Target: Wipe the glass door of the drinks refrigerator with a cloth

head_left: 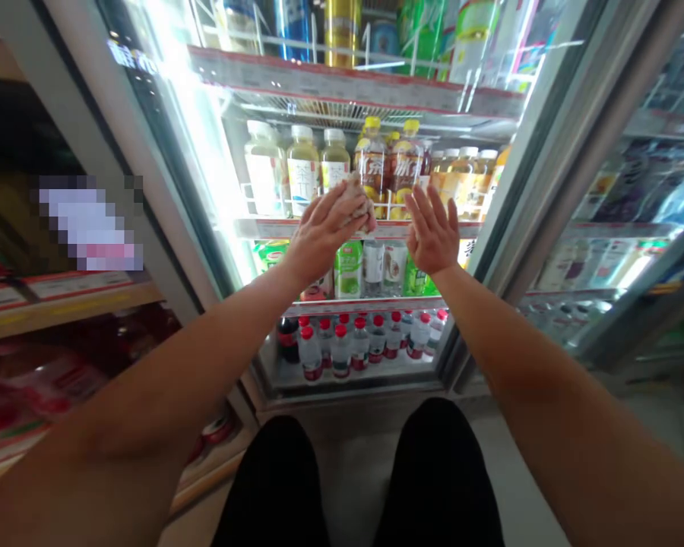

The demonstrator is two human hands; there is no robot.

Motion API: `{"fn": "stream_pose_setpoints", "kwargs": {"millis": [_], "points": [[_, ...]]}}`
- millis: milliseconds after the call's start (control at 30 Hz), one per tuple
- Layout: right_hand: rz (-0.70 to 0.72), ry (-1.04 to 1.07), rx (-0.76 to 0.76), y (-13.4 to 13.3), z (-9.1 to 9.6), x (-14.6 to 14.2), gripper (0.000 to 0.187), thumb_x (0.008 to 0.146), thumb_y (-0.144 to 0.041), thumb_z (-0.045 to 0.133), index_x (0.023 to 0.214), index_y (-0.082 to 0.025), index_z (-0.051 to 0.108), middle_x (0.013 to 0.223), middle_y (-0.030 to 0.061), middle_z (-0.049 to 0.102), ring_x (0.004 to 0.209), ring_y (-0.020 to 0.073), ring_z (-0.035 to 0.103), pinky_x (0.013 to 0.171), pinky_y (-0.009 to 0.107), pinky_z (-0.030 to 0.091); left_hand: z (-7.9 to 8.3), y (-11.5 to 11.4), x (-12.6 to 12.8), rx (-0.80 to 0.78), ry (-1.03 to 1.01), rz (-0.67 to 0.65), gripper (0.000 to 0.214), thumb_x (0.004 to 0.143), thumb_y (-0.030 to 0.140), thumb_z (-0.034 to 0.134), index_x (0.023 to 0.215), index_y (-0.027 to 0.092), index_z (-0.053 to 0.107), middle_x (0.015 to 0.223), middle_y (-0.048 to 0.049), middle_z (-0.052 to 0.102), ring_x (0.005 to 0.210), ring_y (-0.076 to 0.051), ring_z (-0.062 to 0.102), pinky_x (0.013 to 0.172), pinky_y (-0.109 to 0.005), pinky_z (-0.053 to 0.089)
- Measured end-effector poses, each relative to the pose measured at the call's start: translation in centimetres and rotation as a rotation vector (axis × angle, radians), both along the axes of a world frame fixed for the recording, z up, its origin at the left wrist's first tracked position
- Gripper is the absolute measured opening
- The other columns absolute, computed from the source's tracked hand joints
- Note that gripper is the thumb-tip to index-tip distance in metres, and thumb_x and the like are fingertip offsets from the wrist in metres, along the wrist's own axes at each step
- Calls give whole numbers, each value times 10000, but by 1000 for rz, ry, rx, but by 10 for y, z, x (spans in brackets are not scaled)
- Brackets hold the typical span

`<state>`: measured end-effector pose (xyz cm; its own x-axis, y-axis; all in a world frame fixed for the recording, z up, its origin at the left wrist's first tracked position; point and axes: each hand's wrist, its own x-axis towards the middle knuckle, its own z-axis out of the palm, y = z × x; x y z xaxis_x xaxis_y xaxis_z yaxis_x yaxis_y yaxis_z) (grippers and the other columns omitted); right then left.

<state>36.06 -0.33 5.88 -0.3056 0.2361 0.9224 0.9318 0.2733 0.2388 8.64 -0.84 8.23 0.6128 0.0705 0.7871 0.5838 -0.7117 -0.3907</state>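
My left hand (329, 224) presses a crumpled, light-coloured cloth (365, 205) against the glass door of a lit drinks fridge. Its fingers lie over the cloth and hide part of it. To the right, my right hand (435, 232) is raised at the glass with its fingers spread and nothing in them; whether the palm touches the pane I cannot tell. Behind the glass, bottles with yellow caps (372, 156) and white-capped tea bottles (302, 169) stand on the middle shelf, partly covered by my hands.
Red-capped water bottles (340, 351) stand on the fridge's bottom shelf, with cans (343, 30) at the top. A metal door frame (552, 152) runs along the right, beside another fridge. Shelves of goods (91, 304) are close on the left. My knees (441, 463) are below.
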Motion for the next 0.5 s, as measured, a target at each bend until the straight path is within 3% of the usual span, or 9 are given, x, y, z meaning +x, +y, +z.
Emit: {"fn": "stream_pose_setpoints", "kwargs": {"millis": [133,233,333,400,500], "points": [[16,11,-22,-1,0,-1,570,1004,-270,318,1573,-271,358,1619,22,387,1548,242,263,1267,564,201,16,1,25,20,-75,33,529,997,121,360,1493,253,490,1566,-34,447,1533,-245,212,1247,-472,241],[38,34,-17,-6,3,-4,577,972,-272,375,1548,-258,401,1605,38,411,1540,256,279,1259,561,216,17,-5,45,-2,-112,31,595,977,80,310,1555,189,401,1534,-49,477,1479,-243,289,1234,-429,279],[111,77,6,-20,9,-10,585,958,-286,404,1538,-217,409,1567,70,463,1505,253,345,1243,506,287,16,-13,60,-71,-151,-28,632,951,57,314,1567,187,373,1508,-41,498,1422,-249,373,1207,-417,326],[171,102,23,-33,13,-15,613,973,-293,376,1576,-189,330,1566,91,457,1492,239,368,1234,469,319,19,-15,68,-129,-253,-96,672,924,51,338,1579,200,340,1513,-44,489,1401,-255,414,1192,-439,344],[195,31,-22,-50,12,-27,653,993,-362,377,1612,-204,238,1606,99,395,1522,252,318,1245,482,290,27,-13,80,-237,-464,-226,691,901,73,397,1573,220,336,1496,-59,503,1387,-249,456,1193,-460,351]]}}
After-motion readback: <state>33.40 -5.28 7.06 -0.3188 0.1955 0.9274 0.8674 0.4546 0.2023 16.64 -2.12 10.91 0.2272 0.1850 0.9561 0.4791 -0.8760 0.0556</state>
